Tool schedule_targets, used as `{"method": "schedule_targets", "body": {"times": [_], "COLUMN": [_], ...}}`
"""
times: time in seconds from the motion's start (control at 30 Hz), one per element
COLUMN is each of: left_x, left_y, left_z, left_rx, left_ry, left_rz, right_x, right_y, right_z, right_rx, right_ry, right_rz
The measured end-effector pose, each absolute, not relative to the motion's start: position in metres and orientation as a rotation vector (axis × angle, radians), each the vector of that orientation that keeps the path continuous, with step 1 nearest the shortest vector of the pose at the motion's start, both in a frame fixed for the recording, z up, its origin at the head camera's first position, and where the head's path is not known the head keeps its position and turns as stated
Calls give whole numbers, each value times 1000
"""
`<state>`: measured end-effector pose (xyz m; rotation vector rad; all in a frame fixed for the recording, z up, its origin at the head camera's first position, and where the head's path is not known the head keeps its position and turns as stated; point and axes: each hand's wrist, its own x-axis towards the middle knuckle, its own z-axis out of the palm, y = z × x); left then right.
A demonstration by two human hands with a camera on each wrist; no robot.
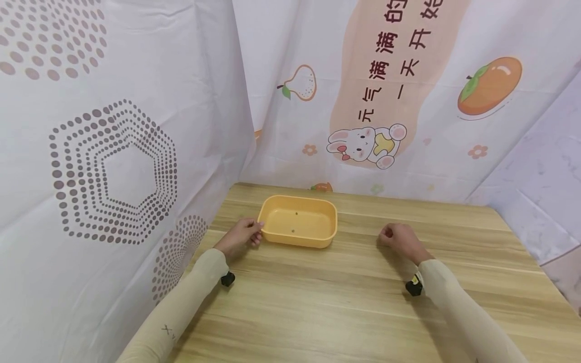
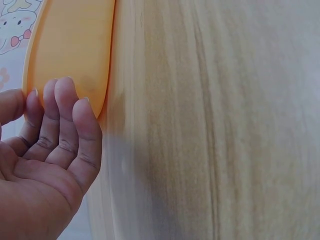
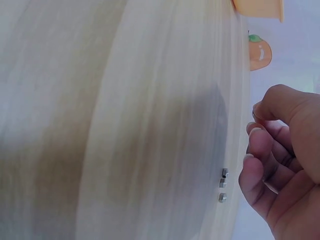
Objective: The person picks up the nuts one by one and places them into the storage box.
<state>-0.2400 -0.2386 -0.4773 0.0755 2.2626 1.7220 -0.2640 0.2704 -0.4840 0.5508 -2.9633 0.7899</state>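
Note:
An orange-yellow rectangular tray [image 1: 295,238] sits on the wooden table [image 1: 340,302] toward the back left, with two tiny dark bits inside it. My left hand [image 1: 243,236] lies at the tray's left end. In the left wrist view its lightly bent fingertips [image 2: 65,92] rest against the tray's outer wall [image 2: 70,50]. My right hand [image 1: 398,238] rests on the table to the right of the tray and apart from it. Its fingers [image 3: 260,150] are curled with nothing visible in them. Three tiny grey pieces [image 3: 222,184] lie on the table beside it.
Printed white cloth hangs close on the left [image 1: 113,166] and along the back [image 1: 386,126]. A marbled sheet [image 1: 544,191] stands at the right. The table's right edge runs toward the front right [image 1: 544,272]. A corner of the tray [image 3: 260,7] shows in the right wrist view.

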Motion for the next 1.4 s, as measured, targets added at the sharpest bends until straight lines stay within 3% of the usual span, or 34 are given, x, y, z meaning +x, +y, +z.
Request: {"method": "schedule_targets", "body": {"times": [1.4], "left_x": [-241], "left_y": [-238], "left_z": [-479], "left_rx": [62], "left_ry": [2277], "left_rz": [1704], "right_x": [-268], "right_y": [240], "right_z": [-468], "right_rx": [619], "right_ry": [-2882], "right_rz": [762]}}
